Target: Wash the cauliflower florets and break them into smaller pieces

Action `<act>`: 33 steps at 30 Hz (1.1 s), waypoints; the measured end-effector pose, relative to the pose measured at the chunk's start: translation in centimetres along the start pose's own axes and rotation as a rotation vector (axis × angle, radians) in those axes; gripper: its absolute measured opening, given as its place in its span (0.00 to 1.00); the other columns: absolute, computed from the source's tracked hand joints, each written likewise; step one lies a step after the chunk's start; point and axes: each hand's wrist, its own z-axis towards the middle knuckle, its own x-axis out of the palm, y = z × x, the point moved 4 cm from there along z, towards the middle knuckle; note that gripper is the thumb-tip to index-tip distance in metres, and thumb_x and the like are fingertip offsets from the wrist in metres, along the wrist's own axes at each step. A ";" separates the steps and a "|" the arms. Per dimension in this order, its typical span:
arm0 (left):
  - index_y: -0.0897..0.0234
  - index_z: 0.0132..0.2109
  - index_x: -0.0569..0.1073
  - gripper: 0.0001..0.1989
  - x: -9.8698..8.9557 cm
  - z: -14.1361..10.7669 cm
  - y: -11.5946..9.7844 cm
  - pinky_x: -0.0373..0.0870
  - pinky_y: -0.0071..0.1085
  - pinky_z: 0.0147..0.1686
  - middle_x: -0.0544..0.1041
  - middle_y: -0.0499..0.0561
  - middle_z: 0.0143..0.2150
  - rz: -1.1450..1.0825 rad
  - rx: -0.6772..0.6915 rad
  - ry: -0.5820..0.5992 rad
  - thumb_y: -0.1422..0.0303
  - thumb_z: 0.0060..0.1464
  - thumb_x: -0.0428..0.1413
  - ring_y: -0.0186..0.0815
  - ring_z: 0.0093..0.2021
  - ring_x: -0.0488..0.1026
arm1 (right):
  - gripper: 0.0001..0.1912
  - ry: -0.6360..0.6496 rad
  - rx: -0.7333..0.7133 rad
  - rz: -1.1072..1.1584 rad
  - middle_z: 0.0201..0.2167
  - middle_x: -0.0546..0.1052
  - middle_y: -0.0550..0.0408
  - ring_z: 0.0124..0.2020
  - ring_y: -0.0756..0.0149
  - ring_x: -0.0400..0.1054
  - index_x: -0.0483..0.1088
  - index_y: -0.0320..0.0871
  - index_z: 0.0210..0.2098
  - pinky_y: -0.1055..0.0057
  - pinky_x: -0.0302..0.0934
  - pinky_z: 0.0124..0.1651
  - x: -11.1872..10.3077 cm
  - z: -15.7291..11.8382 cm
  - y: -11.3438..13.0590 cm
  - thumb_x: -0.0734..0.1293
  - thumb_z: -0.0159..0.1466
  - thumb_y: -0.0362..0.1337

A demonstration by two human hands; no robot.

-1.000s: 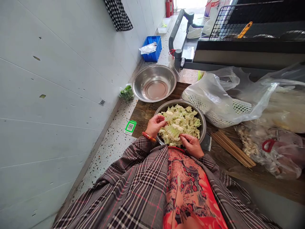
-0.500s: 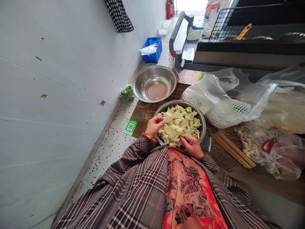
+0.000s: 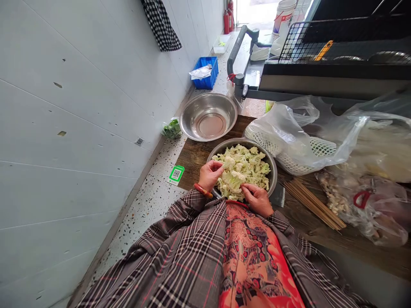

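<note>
A steel bowl (image 3: 273,171) full of cauliflower florets (image 3: 250,160) stands right in front of me. My left hand (image 3: 209,175), with a reddish-brown bangle at the wrist, reaches over the bowl's left side; its thumb and fingers pinch a pale floret (image 3: 228,163). At the near right side of the bowl, my right hand (image 3: 258,199) is closed in a pinch at the edge of a larger cauliflower piece (image 3: 236,179). The fingertips partly hide what each hand grips. Thin wooden skewers (image 3: 313,203) lie in a bundle to the right of the bowl.
Behind the bowl is a wide steel basin (image 3: 208,100). Plastic bags (image 3: 298,128) and red-handled scissors (image 3: 361,199) lie to the right. Bagged greens (image 3: 172,129), a QR card (image 3: 176,174) and a blue crate (image 3: 206,79) are along the left wall.
The whole view has shifted slightly, so the background sits lower. My left hand has moved a little to the right over the florets; my right hand stays almost in place.
</note>
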 end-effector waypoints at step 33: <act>0.66 0.28 0.77 0.01 -0.4 0.2 -0.6 0.67 0.28 0.33 0.77 0.49 0.26 0.286 0.183 0.133 0.73 0.43 0.62 0.32 0.29 0.71 | 0.20 -0.034 -0.013 0.069 0.19 0.70 0.56 0.23 0.67 0.63 0.77 0.40 0.34 0.74 0.56 0.25 1.0 -0.5 -0.6 0.61 0.63 0.49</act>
